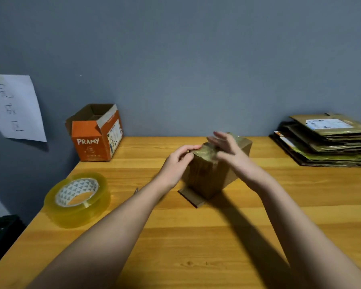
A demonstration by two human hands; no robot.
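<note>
A small brown cardboard box [206, 178] stands on the wooden table [196, 236], its top covered with glossy clear tape. One flap sticks out flat at its base. My left hand [178, 161] rests at the box's top left edge, fingers curled and pressing the tape there. My right hand [227, 149] lies over the top of the box with straight fingers, blurred by motion.
A large roll of clear tape [77, 198] lies on the table at the left. An open orange box marked PRAMY [95, 136] stands at the back left. Flattened cartons [325, 140] are stacked at the back right. A paper sheet [15, 107] hangs on the wall.
</note>
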